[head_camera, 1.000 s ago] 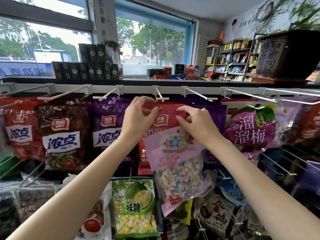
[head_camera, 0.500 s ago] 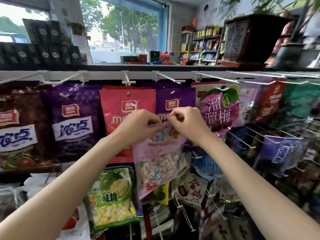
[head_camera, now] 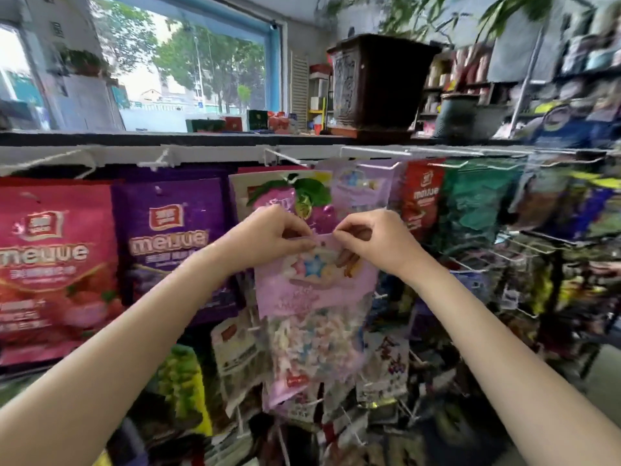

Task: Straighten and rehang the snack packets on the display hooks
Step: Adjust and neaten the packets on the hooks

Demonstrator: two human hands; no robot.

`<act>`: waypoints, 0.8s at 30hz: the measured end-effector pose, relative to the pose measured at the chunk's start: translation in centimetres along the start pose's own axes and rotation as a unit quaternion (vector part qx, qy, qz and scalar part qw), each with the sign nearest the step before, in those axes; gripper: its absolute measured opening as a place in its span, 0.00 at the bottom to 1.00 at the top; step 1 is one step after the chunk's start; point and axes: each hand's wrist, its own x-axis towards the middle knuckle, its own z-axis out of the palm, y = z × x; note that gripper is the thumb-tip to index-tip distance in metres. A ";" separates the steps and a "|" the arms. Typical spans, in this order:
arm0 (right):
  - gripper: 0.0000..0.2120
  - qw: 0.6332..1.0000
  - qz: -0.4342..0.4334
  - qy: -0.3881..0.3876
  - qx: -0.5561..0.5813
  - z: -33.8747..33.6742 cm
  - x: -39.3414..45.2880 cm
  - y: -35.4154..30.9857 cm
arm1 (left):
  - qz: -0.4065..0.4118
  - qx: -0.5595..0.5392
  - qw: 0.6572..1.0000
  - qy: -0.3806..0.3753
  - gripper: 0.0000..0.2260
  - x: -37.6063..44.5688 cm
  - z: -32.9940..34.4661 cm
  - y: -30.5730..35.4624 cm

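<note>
On the far left, a pink bag (head_camera: 53, 264) hangs on the rack, and just beside it hangs a purple bag (head_camera: 174, 243) with the same brand mark. Above them runs the white rail (head_camera: 215, 153) with its hooks pointing toward you.

Your left hand (head_camera: 268, 237) comes up from the lower left and pinches the top edge of the lilac packet (head_camera: 316, 297), on the left side of its hang hole. Your right hand (head_camera: 373, 243) comes from the lower right and pinches the same top edge on the other side of the hole. The two hands are close together, nearly touching, with curled fingers. The packet is in the middle of the rack, held up in front of a plum bag (head_camera: 289, 200) and below the top hooks; it hangs down straight from your fingers, with a star on its upper part and small candies seen through its clear lower part. If the hole sits on some hook, you cannot tell from here.

To the right hang a red bag (head_camera: 423, 200) and a green bag (head_camera: 477, 203), both blurred. On the shelf above stands a dark planter (head_camera: 376, 82).
</note>
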 end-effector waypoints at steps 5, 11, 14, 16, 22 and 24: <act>0.05 0.998 0.025 0.044 0.033 -7.2 0.8 6.8 | -0.028 0.033 0.996 0.072 0.09 7.7 4.2 5.1; 0.05 0.991 0.026 0.123 0.052 -10.7 5.5 11.6 | -0.085 0.068 0.979 0.170 0.10 14.5 5.5 7.4; 0.05 0.986 0.027 0.146 0.070 -10.9 8.0 12.9 | -0.118 0.103 0.966 0.207 0.11 16.7 5.1 7.6; 0.07 0.986 0.030 0.147 0.072 -10.6 9.4 13.5 | -0.136 0.112 0.962 0.210 0.10 17.7 4.8 7.3; 0.04 0.989 0.010 0.130 0.068 -10.9 10.6 14.3 | -0.149 0.103 0.966 0.184 0.09 19.6 4.3 6.3; 0.07 0.992 0.026 0.099 0.080 -11.2 10.8 14.8 | -0.140 0.100 0.972 0.160 0.09 19.8 4.2 6.0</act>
